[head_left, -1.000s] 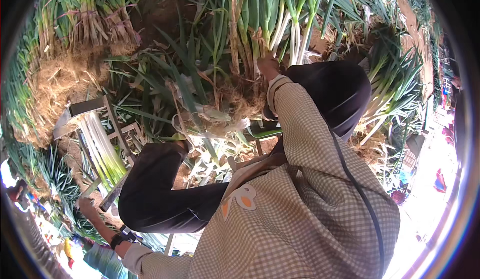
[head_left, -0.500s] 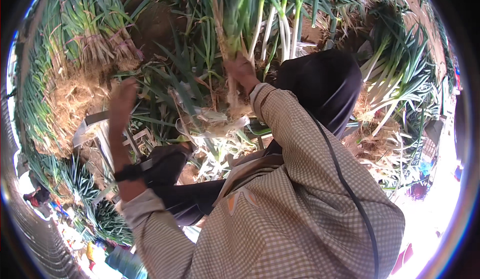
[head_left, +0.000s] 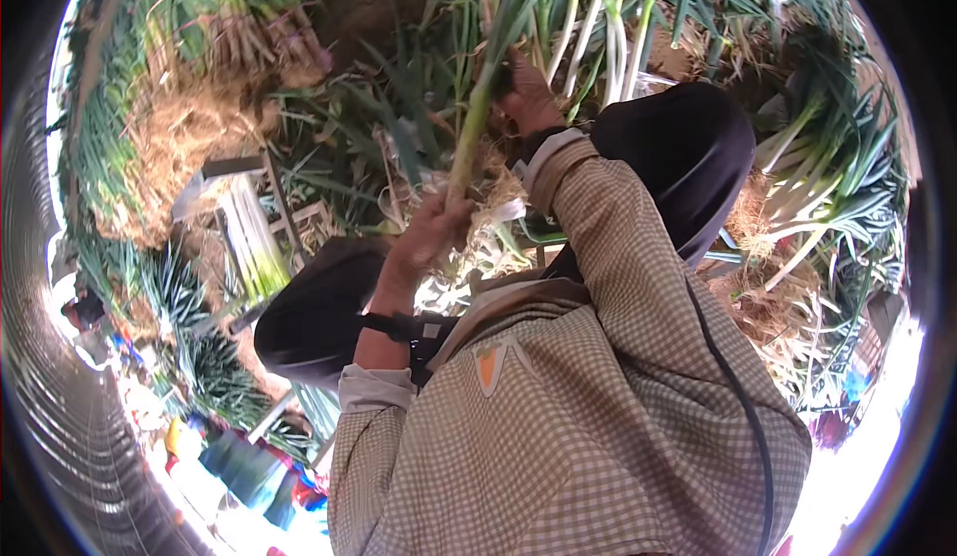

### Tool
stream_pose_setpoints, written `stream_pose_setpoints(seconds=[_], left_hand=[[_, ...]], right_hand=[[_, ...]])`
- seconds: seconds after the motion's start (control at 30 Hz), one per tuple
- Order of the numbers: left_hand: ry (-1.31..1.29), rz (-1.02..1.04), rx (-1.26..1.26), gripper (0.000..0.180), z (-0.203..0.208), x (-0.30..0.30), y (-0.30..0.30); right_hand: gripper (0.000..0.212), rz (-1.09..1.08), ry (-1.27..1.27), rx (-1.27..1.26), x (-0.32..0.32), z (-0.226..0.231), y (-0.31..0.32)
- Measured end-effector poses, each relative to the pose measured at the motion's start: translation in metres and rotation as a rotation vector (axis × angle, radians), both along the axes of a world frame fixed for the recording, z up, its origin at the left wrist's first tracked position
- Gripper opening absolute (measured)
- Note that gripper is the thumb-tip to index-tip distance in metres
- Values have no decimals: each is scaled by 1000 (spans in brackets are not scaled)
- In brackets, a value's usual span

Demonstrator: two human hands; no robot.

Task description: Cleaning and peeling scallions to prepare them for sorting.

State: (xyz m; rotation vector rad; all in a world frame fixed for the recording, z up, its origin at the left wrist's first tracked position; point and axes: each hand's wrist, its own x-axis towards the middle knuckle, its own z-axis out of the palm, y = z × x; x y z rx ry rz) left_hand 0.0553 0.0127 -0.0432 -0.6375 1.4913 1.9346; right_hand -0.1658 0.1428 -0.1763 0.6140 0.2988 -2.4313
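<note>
A green onion [head_left: 472, 137] slants up in front of me, its thick pale-green stalk low and its leaves toward the top. My left hand [head_left: 431, 235] is closed round the stalk's lower end, which hides the root. Farther up, my right hand [head_left: 531, 100] is closed beside the same plant; its fingertips are partly hidden. Just right of that hand, several white-stemmed onions [head_left: 615, 52] stand with their leaves upward. Pale peelings [head_left: 488, 229] lie below, between my knees.
Bundled onions with dry roots [head_left: 239, 42] fill the far left. White stalks [head_left: 254, 242] rest by a low wooden frame [head_left: 284, 202] beside my left knee. More onions with white stems [head_left: 802, 172] lie right of my right knee [head_left: 678, 147].
My left hand has come right from the open air by the frame and taken hold of the stalk's lower end. My right hand has moved up and slightly right. The onion now tilts.
</note>
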Motion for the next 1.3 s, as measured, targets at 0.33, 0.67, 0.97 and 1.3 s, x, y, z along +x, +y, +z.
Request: stream_pose_setpoints(seconds=[0.33,0.67,0.97,1.3], left_hand=[[543,129,-914,30,-11,-51,-19],[669,918,-340,20,27,-76,-2],[298,1221,-290,24,-102,-8,-64],[96,238,-1118,45,-95,3,-80]], right_hand=[[33,300,172,245,69,54,-52],[31,-173,384,559,-11,154,-55],[61,-412,717,827,-100,257,8],[68,-73,704,514,-70,265,49]])
